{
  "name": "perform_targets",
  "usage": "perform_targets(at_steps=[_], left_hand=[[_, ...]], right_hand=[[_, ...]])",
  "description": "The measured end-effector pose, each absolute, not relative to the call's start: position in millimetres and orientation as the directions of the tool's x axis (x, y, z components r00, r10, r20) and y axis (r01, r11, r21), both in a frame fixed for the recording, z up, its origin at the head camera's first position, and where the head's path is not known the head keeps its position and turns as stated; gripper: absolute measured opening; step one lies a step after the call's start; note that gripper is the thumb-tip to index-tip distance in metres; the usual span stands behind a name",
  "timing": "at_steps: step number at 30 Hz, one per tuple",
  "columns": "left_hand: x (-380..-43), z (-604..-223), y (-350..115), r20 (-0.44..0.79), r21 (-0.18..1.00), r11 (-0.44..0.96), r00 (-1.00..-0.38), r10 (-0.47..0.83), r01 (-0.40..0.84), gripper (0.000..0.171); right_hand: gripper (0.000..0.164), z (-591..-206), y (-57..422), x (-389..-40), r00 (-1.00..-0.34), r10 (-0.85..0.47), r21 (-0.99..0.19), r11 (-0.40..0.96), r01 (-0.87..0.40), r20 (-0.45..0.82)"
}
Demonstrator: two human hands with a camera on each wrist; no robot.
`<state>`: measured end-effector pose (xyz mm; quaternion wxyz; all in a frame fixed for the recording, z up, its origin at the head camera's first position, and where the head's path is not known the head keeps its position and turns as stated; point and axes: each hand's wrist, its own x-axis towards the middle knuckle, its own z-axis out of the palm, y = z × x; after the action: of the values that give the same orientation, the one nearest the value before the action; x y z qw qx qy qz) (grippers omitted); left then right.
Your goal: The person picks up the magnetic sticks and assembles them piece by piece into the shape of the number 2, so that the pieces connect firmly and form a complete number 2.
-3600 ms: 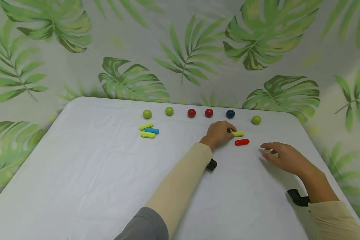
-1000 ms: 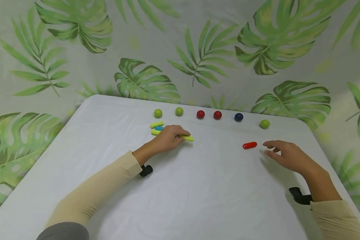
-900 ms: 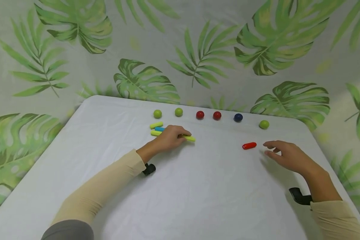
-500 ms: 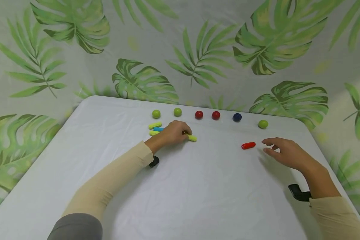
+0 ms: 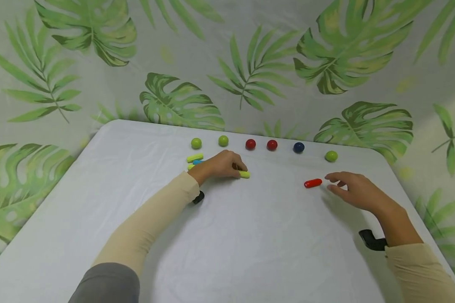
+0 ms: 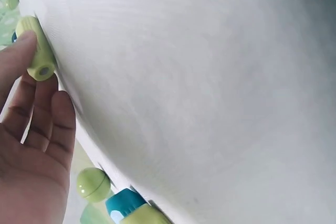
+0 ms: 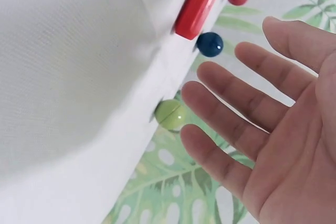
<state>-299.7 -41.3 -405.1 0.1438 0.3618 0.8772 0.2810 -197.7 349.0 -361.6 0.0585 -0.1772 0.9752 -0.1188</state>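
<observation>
My left hand (image 5: pixel 224 163) pinches a yellow-green ribbed stick (image 5: pixel 244 174) between thumb and fingertips, low over the white table. In the left wrist view the stick's near end (image 6: pixel 44 71) shows a small round hole. Just left of that hand lie a yellow-green stick (image 5: pixel 195 158), a blue stick (image 5: pixel 198 162) and another yellow-green stick (image 5: pixel 190 167), the latter two partly hidden by the hand and wrist. My right hand (image 5: pixel 358 191) holds nothing, its fingers relaxed. Its fingertips are just right of a red stick (image 5: pixel 312 183), which lies on the cloth.
Along the table's back edge runs a row of balls: two green (image 5: pixel 223 140), two red (image 5: pixel 272 145), one dark blue (image 5: pixel 298 147) and a green ball (image 5: pixel 331 156) at the right. A leaf-patterned cloth (image 5: pixel 250 63) hangs behind the white table (image 5: pixel 250 248).
From the right, beside the red stick, my left hand has brought the yellow-green stick leftward near the other sticks. Lately it has turned the stick closer to level. My right hand stays almost in place.
</observation>
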Motion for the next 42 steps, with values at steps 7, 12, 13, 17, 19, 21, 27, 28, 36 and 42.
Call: perform_targets(at_steps=[7,12,13,17,19,21,27,28,36,42], left_hand=[[-303,-408,-44,-0.089,0.646,0.586,-0.714,0.695,0.489,0.031],[-304,-411,-45,-0.131,0.686,0.599,-0.739,0.66,0.413,0.031],[-304,-412,-45,-0.139,0.691,0.603,-0.746,0.651,0.397,0.031],[-303,-410,-45,-0.166,0.713,0.612,-0.764,0.623,0.344,0.031],[-302,-408,-44,-0.175,0.721,0.611,-0.768,0.616,0.326,0.03],[-302,-406,-42,-0.173,0.727,0.608,-0.772,0.612,0.319,0.03],[-302,-402,-39,-0.167,0.737,0.606,-0.788,0.593,0.3,0.03],[-302,-402,-39,-0.17,0.737,0.607,-0.788,0.591,0.296,0.03],[-302,-405,-41,-0.192,0.729,0.62,-0.783,0.592,0.29,0.03],[-300,-410,-41,-0.175,0.727,0.615,-0.783,0.597,0.306,0.03]], right_hand=[[0.038,-361,337,-205,-0.919,-0.385,-0.24,0.903,-0.356,-0.084],[0.039,-357,324,-214,-0.909,-0.413,-0.218,0.894,-0.392,-0.058],[0.039,-356,321,-218,-0.904,-0.425,-0.213,0.888,-0.407,-0.044],[0.04,-350,309,-233,-0.881,-0.473,-0.2,0.862,-0.466,0.017],[0.04,-345,302,-242,-0.872,-0.487,-0.202,0.851,-0.484,0.037],[0.041,-340,296,-250,-0.868,-0.493,-0.203,0.845,-0.494,0.06],[0.042,-324,279,-269,-0.868,-0.489,-0.216,0.842,-0.494,0.081],[0.042,-322,277,-271,-0.871,-0.486,-0.22,0.843,-0.49,0.075],[0.041,-324,268,-279,-0.873,-0.485,-0.231,0.844,-0.484,0.059],[0.042,-337,260,-294,-0.878,-0.474,-0.263,0.84,-0.474,0.066]])
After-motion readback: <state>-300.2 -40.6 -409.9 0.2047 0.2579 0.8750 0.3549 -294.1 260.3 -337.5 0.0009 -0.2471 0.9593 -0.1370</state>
